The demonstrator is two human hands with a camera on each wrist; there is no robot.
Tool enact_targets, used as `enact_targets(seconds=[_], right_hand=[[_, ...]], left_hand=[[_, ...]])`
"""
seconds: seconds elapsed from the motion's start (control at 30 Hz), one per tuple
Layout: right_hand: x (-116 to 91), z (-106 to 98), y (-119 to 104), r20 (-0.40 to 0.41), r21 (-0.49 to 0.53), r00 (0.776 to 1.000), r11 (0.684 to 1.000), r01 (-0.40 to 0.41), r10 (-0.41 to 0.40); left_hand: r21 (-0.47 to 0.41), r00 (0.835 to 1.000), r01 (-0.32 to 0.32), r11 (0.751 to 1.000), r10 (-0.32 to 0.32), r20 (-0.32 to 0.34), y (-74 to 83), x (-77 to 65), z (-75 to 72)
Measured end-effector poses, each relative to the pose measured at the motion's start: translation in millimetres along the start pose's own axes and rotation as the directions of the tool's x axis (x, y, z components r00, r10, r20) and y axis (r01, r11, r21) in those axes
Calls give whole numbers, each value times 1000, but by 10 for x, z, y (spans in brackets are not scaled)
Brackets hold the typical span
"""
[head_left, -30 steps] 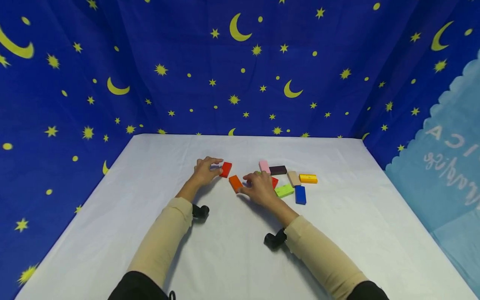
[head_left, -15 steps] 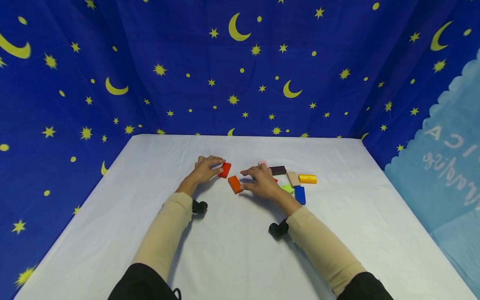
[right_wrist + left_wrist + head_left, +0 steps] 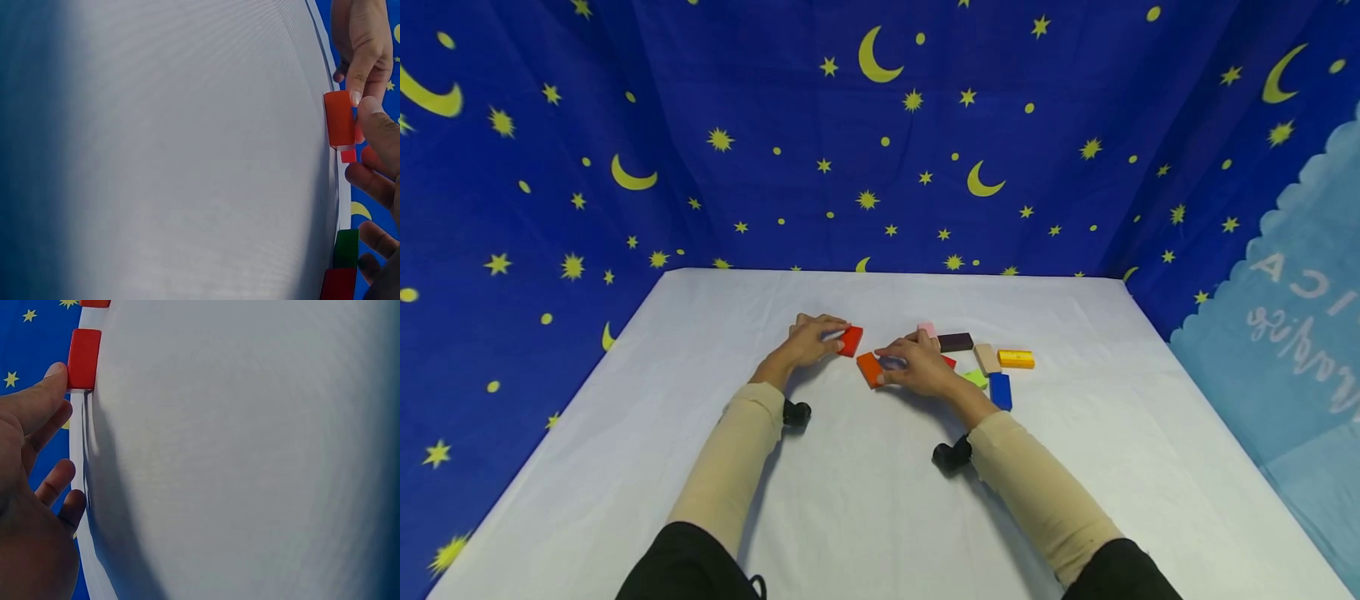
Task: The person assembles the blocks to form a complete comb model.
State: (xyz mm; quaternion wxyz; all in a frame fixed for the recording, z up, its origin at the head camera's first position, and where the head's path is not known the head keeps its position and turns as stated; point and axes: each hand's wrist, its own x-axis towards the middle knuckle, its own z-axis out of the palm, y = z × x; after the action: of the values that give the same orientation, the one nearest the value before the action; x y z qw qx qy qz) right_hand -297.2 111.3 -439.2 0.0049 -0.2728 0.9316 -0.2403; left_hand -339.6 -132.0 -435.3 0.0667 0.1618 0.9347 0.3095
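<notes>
In the head view, my left hand (image 3: 812, 339) pinches a red block (image 3: 851, 341) by its left side, the forefinger at the far end and the thumb nearer. The left wrist view shows that thumb against the edge of the red block (image 3: 84, 359); its other fingers are loosely bent. To the right, my right hand (image 3: 919, 367) pinches an orange block (image 3: 870, 370) at its right side with thumb and forefinger. From the right wrist, the thumb appears at the edge of the orange block (image 3: 339, 119). A small gap separates the two blocks.
Right of the right hand lie a pink block (image 3: 927, 329), a dark brown block (image 3: 956, 342), a beige block (image 3: 987, 358), a yellow block (image 3: 1017, 358), a blue block (image 3: 1000, 391) and a partly hidden lime block (image 3: 976, 378). A green block (image 3: 346, 249) shows in the right wrist view.
My right hand's fingers have lifted off toward the orange block, and its forefinger has come down to that block. My left forefinger has closed in on the red block. Both blocks have barely shifted.
</notes>
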Motion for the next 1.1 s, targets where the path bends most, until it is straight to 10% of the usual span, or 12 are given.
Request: enact_targets(seconds=[0.8, 1.1], right_hand=[[107, -25, 2, 109, -89, 994, 996, 21, -11], [104, 3, -10, 92, -88, 996, 996, 7, 1]], left_hand=[[48, 986, 41, 998, -48, 158, -8, 41, -124], [17, 991, 51, 999, -53, 122, -6, 36, -109]])
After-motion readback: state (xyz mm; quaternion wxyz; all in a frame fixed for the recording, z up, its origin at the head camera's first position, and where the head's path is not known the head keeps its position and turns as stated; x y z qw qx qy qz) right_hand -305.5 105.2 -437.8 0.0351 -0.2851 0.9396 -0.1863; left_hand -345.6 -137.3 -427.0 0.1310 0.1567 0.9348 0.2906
